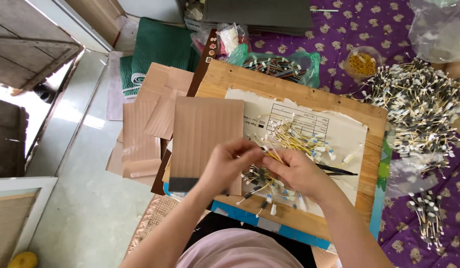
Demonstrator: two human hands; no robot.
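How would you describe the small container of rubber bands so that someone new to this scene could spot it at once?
Start from the wooden board under the hands, then look past its far right corner onto the purple patterned cloth. There sits a small clear round tub filled with yellow rubber bands, just left of the big heap of yellow wires with white and black ends. It is the only round container around.

We note yellow wires (289, 136) with white and black ends, a plain brown cardboard sheet (207, 134), a light wooden board (289, 89), a purple cloth (384, 30) with a repeating tan animal print, and a green mat (160, 47).
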